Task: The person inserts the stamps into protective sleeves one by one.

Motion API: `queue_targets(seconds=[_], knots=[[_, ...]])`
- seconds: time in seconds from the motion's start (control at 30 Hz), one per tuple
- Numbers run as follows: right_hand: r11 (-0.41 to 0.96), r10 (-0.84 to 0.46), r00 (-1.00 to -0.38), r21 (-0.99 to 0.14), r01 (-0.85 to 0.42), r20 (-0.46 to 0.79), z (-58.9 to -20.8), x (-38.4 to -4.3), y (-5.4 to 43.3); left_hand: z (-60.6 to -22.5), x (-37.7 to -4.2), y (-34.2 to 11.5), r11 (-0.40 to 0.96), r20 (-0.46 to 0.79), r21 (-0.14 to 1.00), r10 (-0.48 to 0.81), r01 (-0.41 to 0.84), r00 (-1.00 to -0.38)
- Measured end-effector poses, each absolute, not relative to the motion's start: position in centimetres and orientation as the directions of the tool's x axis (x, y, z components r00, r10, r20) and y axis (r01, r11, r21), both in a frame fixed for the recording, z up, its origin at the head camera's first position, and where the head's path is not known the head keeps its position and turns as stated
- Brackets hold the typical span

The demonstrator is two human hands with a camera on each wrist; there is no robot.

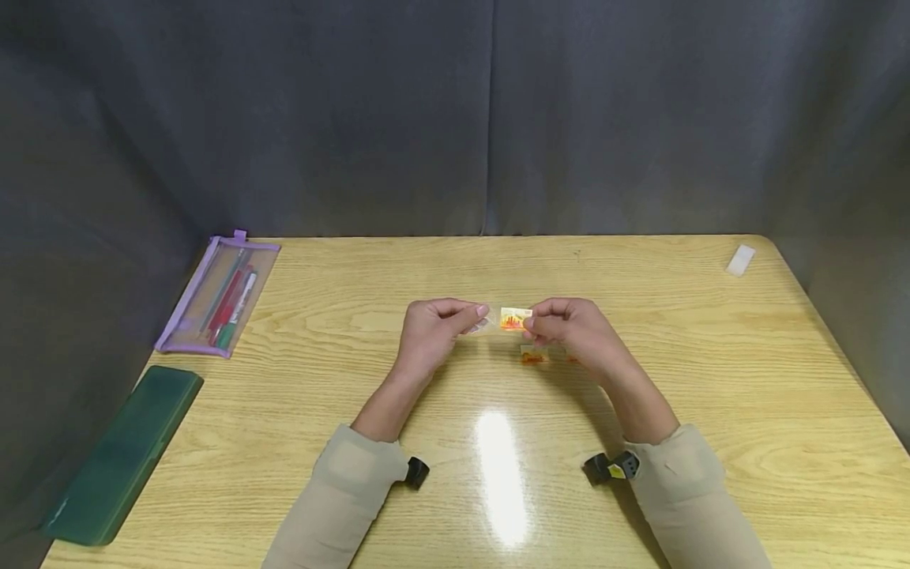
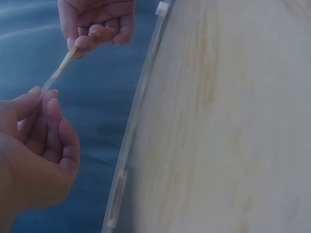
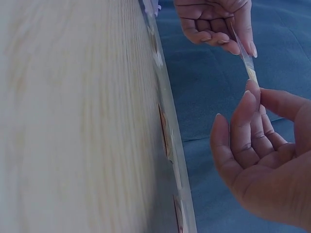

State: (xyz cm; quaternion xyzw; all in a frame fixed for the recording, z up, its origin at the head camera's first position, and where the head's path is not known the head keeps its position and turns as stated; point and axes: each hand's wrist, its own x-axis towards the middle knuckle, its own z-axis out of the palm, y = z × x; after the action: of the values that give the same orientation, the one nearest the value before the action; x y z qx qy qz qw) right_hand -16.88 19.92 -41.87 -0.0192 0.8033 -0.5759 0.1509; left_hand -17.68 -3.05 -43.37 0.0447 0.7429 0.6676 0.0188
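Sleeves [image 1: 690,490] lead to hands [image 1: 435,330] pinching a strip [image 1: 513,318], long axis sideways.

Curtains [image 1: 341,118] round a table [image 1: 462,387] suggest a booth.

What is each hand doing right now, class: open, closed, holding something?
Left hand: closed, pinching clear plastic.
Right hand: closed, pinching a small printed piece.
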Motion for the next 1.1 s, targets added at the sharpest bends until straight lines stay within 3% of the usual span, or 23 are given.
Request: queue_targets(seconds=[0.23, 0.7, 1.1], knots=[[0.338, -0.203, -0.955, -0.931, 0.139, -0.217, -41.72, -16.89, 19.97, -43.30, -17.62, -2.92, 0.144, 0.085, 0.985, 0.074, 0.095, -0.994], [0.326, -0.199, -0.958, -0.936, 0.133, -0.206, -41.79, -16.89, 19.99, -43.43, -17.68, -2.90, 0.131, 0.062, 0.989, 0.065, 0.070, -0.996], [0.316, -0.198, -0.960, -0.940, 0.127, -0.197, -41.47, -16.91, 20.03, -43.06, -17.68, -2.79, -0.019, 0.004, 1.000, 0.169, 0.001, -0.986]])
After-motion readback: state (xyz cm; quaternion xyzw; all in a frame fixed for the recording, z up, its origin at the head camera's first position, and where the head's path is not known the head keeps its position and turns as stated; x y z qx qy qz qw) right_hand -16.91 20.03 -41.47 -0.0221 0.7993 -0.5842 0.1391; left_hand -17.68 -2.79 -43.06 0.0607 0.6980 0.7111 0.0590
